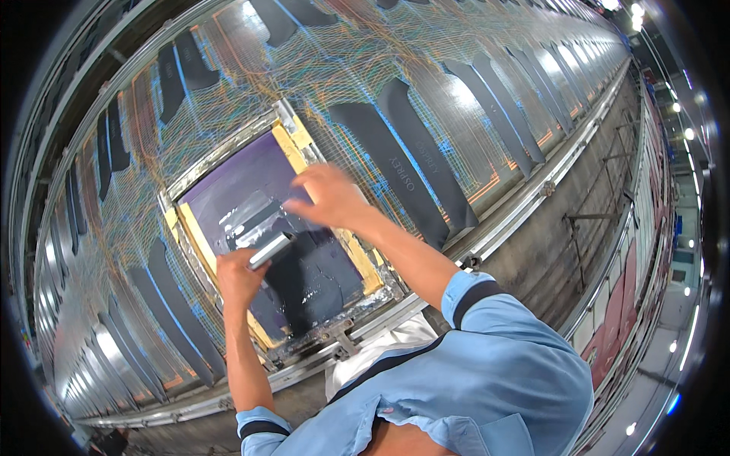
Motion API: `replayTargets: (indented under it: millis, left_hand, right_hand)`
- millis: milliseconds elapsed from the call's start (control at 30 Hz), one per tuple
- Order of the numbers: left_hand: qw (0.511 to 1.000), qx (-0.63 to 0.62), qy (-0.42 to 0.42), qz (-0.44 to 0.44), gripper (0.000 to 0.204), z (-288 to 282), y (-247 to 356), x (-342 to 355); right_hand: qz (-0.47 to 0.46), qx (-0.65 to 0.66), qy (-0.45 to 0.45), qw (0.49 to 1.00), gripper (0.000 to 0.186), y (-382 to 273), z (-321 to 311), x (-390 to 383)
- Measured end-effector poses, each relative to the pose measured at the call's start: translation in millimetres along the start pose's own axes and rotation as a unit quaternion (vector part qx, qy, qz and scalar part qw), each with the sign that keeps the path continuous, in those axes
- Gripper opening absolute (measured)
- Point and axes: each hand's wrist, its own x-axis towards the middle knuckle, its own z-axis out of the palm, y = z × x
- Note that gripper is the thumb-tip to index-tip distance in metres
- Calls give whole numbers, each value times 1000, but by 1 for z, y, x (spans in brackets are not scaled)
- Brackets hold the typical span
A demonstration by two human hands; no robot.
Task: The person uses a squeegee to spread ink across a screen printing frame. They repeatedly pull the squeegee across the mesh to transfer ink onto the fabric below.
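A metal-framed printing screen (228,148) with yellow tape along its inner edges and a dark purple mesh lies on a long printing table. My left hand (237,275) grips the near end of a silvery squeegee (270,249) that rests on the mesh. My right hand (328,196) is over the far side of the squeegee, fingers spread and blurred; I cannot tell whether it touches the blade. White ink smears (237,226) show on the mesh beside the squeegee.
Several dark grey fabric strips (395,163) lie in rows along the table, left and right of the screen. Coloured line marks cover the table top. A metal rail (525,201) runs along the table's near edge, with a concrete floor to the right.
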Motion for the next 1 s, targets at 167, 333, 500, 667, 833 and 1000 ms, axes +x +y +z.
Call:
replayTargets:
  millis: [167, 333, 500, 667, 833, 1000]
  left_hand:
    - [997, 76, 1, 6, 27, -11, -17, 66]
    - [996, 67, 47, 26, 29, 0, -35, 61]
    - [988, -59, 106, 92, 14, 31, -5, -15]
    - [995, 34, 60, 77, 22, 50, 22, -110]
    - [988, 78, 86, 103, 25, 26, 1, -58]
    - [987, 95, 86, 92, 28, 0, -34, 38]
  right_hand:
    - [-122, -72, -239, 961, 38, -40, 51, 58]
    - [-135, -104, -243, 955, 15, -39, 80, 56]
    - [-171, -128, -269, 939, 12, -49, 55, -30]
    - [-177, -76, -315, 929, 17, -78, 16, -111]
    - [-208, -98, -275, 934, 18, -62, 34, -52]
    - [-184, -99, -281, 937, 21, -41, 63, 51]
